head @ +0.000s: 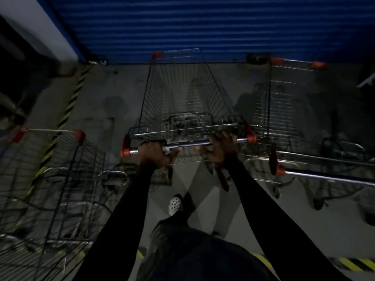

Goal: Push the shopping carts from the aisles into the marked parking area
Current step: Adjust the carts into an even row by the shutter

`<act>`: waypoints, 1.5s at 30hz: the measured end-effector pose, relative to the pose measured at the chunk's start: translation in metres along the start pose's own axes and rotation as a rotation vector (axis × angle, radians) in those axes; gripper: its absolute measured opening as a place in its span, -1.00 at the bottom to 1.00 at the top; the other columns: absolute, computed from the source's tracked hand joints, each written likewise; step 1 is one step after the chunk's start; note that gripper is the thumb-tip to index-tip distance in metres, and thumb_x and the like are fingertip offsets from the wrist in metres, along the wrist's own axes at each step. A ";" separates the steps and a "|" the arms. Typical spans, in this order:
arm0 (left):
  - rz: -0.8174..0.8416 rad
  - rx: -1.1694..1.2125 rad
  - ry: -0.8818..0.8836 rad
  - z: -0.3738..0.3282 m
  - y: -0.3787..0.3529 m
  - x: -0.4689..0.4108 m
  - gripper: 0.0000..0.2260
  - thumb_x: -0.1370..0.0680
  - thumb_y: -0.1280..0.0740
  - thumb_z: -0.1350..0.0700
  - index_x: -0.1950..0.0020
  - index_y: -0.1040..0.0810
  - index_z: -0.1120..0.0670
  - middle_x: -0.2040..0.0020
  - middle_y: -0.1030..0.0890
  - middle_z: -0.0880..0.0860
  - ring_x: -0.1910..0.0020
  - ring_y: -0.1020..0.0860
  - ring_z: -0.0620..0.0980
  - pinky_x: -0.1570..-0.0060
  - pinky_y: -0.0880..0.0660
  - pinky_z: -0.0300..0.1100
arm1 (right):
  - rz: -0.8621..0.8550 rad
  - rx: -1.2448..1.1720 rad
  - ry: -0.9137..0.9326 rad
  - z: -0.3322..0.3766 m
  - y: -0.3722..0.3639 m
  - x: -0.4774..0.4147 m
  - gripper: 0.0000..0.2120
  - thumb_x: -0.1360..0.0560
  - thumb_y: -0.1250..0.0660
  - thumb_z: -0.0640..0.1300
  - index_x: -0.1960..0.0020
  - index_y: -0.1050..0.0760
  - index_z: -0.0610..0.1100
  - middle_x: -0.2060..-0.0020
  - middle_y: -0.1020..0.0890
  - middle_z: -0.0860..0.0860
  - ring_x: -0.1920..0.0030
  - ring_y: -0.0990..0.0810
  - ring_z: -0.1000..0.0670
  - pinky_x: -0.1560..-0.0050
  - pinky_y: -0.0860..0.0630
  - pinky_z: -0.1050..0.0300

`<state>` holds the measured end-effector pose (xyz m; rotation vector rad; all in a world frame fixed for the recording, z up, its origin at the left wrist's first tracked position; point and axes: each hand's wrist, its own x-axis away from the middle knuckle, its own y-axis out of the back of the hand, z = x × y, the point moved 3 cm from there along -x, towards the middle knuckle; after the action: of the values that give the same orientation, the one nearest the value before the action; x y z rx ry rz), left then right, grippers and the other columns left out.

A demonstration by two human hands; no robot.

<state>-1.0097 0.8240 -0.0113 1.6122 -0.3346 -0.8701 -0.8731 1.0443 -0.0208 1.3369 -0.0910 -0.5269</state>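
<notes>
An empty wire shopping cart [182, 94] with orange corner caps stands in front of me, its nose close to the blue roller shutter. My left hand [156, 153] grips the left part of its blue handle bar [188, 144]. My right hand [221, 149] grips the right part of the same bar. Both arms wear black sleeves. A second cart [300, 110] stands just right of mine, almost touching it. A third cart [60, 179] stands at the lower left. Yellow-black floor tape [67, 110] marks the left border of the area; more tape [353, 264] runs behind me.
The blue roller shutter [203, 27] closes off the far end. A white and dark wall [30, 27] rises at the left. Grey concrete floor [113, 98] lies between my cart and the left tape. My white shoe [175, 205] shows below the handle.
</notes>
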 end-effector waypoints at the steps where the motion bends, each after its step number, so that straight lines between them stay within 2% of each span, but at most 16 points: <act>1: 0.010 -0.004 0.007 0.009 -0.005 -0.015 -0.40 -0.48 -0.25 -0.48 0.35 -0.53 0.05 0.48 -0.50 0.08 0.47 -0.56 0.16 0.38 -0.44 -0.12 | 0.006 0.018 -0.005 0.005 -0.005 -0.017 -0.33 -0.43 -0.16 0.48 -0.04 -0.67 -0.08 0.05 -0.70 -0.06 -0.03 -0.65 -0.18 -0.06 -0.25 -0.03; 3: 0.015 -0.019 0.005 0.021 -0.009 -0.037 -0.38 -0.46 -0.24 -0.49 0.38 -0.51 0.06 0.50 -0.52 0.08 0.49 -0.57 0.15 0.39 -0.45 -0.14 | -0.032 0.048 0.007 0.013 -0.007 -0.041 -0.33 -0.40 -0.15 0.46 0.00 -0.67 -0.09 0.10 -0.70 -0.08 0.03 -0.67 -0.19 -0.07 -0.31 -0.02; 7: 0.014 -0.033 -0.011 0.067 -0.027 -0.084 -0.36 -0.46 -0.22 -0.50 0.40 -0.49 0.06 0.52 -0.50 0.10 0.51 -0.55 0.15 0.42 -0.46 -0.14 | 0.075 0.018 -0.045 0.038 -0.025 -0.093 -0.20 -0.37 -0.01 0.53 -0.11 -0.64 -0.08 -0.10 -0.67 -0.09 -0.20 -0.57 -0.20 -0.22 -0.34 -0.13; 10: 0.035 -0.007 -0.020 0.103 -0.038 -0.108 -0.34 -0.44 -0.17 -0.53 0.36 -0.55 0.07 0.49 -0.55 0.11 0.46 -0.59 0.17 0.36 -0.50 -0.12 | 0.010 -0.021 -0.079 0.060 -0.040 -0.120 -0.28 -0.40 -0.08 0.51 0.00 -0.65 -0.08 0.01 -0.67 -0.08 -0.11 -0.61 -0.20 -0.15 -0.39 -0.15; 17: 0.073 -0.065 0.001 0.156 -0.047 -0.122 -0.32 -0.47 -0.15 -0.53 0.31 -0.61 0.06 0.45 -0.60 0.08 0.43 -0.61 0.15 0.35 -0.48 -0.15 | 0.071 -0.022 -0.099 0.101 -0.061 -0.148 -0.22 -0.38 -0.01 0.56 -0.12 -0.63 -0.03 -0.12 -0.66 -0.04 -0.23 -0.55 -0.16 -0.20 -0.18 -0.04; 20: 0.122 -0.008 0.014 0.158 -0.038 -0.112 -0.27 -0.46 -0.09 -0.55 0.31 -0.62 0.08 0.40 -0.63 0.10 0.37 -0.64 0.16 0.30 -0.50 -0.14 | 0.030 -0.004 -0.070 0.111 -0.060 -0.140 -0.31 -0.39 -0.11 0.53 -0.03 -0.65 0.00 0.04 -0.69 0.00 -0.08 -0.63 -0.15 -0.11 -0.20 -0.02; 22: 0.190 0.045 0.056 0.155 -0.030 -0.101 -0.24 -0.46 -0.07 -0.57 0.20 -0.66 0.09 0.29 -0.67 0.14 0.24 -0.67 0.18 0.16 -0.54 -0.07 | -0.026 0.002 -0.061 0.113 -0.058 -0.130 -0.39 -0.39 -0.20 0.50 0.05 -0.66 0.00 0.15 -0.68 0.04 0.03 -0.66 -0.13 -0.06 -0.26 -0.02; 24: 0.225 0.043 0.054 0.152 -0.022 -0.083 -0.19 -0.44 0.01 -0.61 0.20 -0.65 0.08 0.26 -0.68 0.12 0.19 -0.68 0.17 0.11 -0.54 -0.06 | -0.047 -0.009 -0.059 0.115 -0.056 -0.115 -0.42 -0.38 -0.23 0.50 0.09 -0.64 0.00 0.18 -0.67 0.05 0.04 -0.66 -0.12 -0.08 -0.30 -0.02; 27: 0.346 0.196 0.117 0.146 -0.014 -0.051 -0.22 -0.44 -0.12 -0.57 -0.15 -0.67 0.08 -0.06 -0.68 0.16 -0.10 -0.63 0.19 -0.14 -0.50 -0.03 | -0.071 -0.056 -0.039 0.119 -0.050 -0.084 -0.39 -0.37 -0.20 0.50 0.10 -0.64 -0.02 0.14 -0.68 0.02 -0.01 -0.65 -0.15 -0.13 -0.39 -0.08; 29: 0.377 0.237 0.127 0.140 -0.005 -0.027 -0.16 -0.43 -0.10 -0.60 -0.23 -0.64 0.09 -0.14 -0.67 0.17 -0.17 -0.61 0.19 -0.23 -0.46 -0.01 | -0.099 -0.076 -0.027 0.122 -0.043 -0.059 -0.37 -0.38 -0.18 0.51 0.09 -0.64 -0.03 0.12 -0.68 0.00 -0.03 -0.65 -0.16 -0.16 -0.39 -0.11; 31: 0.273 0.147 0.085 0.130 0.009 0.000 -0.15 -0.43 -0.02 -0.61 -0.05 -0.68 0.10 0.05 -0.71 0.16 -0.02 -0.66 0.19 -0.20 -0.48 0.05 | -0.118 -0.077 -0.011 0.127 -0.037 -0.031 -0.36 -0.39 -0.17 0.51 0.09 -0.65 -0.03 0.11 -0.69 -0.01 -0.03 -0.65 -0.17 -0.17 -0.36 -0.08; 33: 0.163 0.020 0.057 0.120 0.021 0.034 -0.27 -0.49 -0.09 -0.53 0.23 -0.62 0.11 0.33 -0.65 0.13 0.23 -0.67 0.18 -0.07 -0.51 0.07 | -0.130 -0.045 -0.002 0.134 -0.033 -0.002 -0.37 -0.40 -0.18 0.50 0.10 -0.65 -0.04 0.12 -0.69 -0.01 -0.01 -0.66 -0.17 -0.14 -0.43 -0.09; 34: 0.128 -0.024 0.059 0.117 0.027 0.050 -0.32 -0.50 -0.14 -0.50 0.29 -0.60 0.10 0.37 -0.63 0.12 0.28 -0.65 0.18 -0.07 -0.48 0.08 | -0.124 -0.025 0.005 0.137 -0.032 0.013 -0.37 -0.40 -0.18 0.50 0.09 -0.65 -0.04 0.11 -0.69 -0.02 -0.02 -0.66 -0.17 -0.13 -0.45 -0.11; 37: 0.130 -0.091 0.070 0.109 0.040 0.097 -0.37 -0.50 -0.19 -0.49 0.26 -0.61 0.07 0.31 -0.66 0.09 0.23 -0.65 0.17 -0.18 -0.34 0.13 | -0.090 -0.005 0.016 0.144 -0.030 0.059 -0.33 -0.43 -0.15 0.52 0.00 -0.66 -0.05 0.03 -0.69 -0.03 -0.10 -0.63 -0.17 -0.16 -0.39 -0.10; 41: 0.074 -0.082 0.094 0.103 0.063 0.164 -0.36 -0.49 -0.19 -0.51 0.25 -0.60 0.07 0.27 -0.66 0.07 0.16 -0.63 0.18 -0.17 -0.35 0.18 | -0.119 0.014 -0.005 0.164 -0.019 0.128 -0.33 -0.43 -0.19 0.50 -0.04 -0.66 -0.06 0.02 -0.70 -0.04 -0.09 -0.63 -0.16 -0.12 -0.32 -0.05; 45: 0.142 -0.076 0.094 0.096 0.089 0.223 -0.28 -0.49 -0.10 -0.54 0.16 -0.68 0.07 0.12 -0.70 0.05 -0.06 -0.62 0.17 -0.25 -0.31 0.28 | -0.144 0.006 0.011 0.184 0.000 0.196 -0.40 -0.44 -0.27 0.49 -0.01 -0.63 -0.04 0.07 -0.67 0.01 -0.07 -0.60 -0.13 -0.13 -0.32 -0.04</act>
<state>-0.9028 0.5883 -0.0065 1.5336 -0.3416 -0.6892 -0.7666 0.7980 -0.0207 1.3587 0.0136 -0.6412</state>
